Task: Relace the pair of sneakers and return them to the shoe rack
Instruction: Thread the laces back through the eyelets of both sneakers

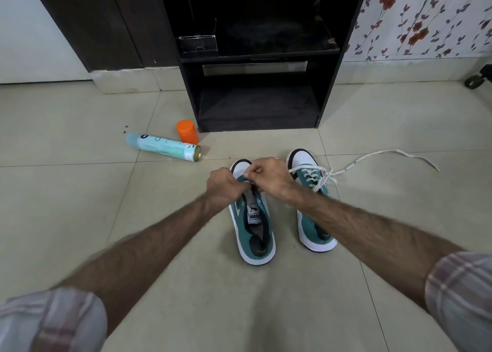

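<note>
Tiled floor (80, 205), hands on left sneaker (253, 226)

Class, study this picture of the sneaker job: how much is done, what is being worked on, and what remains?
Mostly done: the right sneaker has its lace threaded, though its ends trail loose on the floor. In hand: the left hand and right hand pinch a lace at the toe end of the left sneaker, otherwise unlaced. Left: finish lacing it, then put both on the rack.

Home: shoe rack (255, 58), floral wallpaper (426, 18).
</note>
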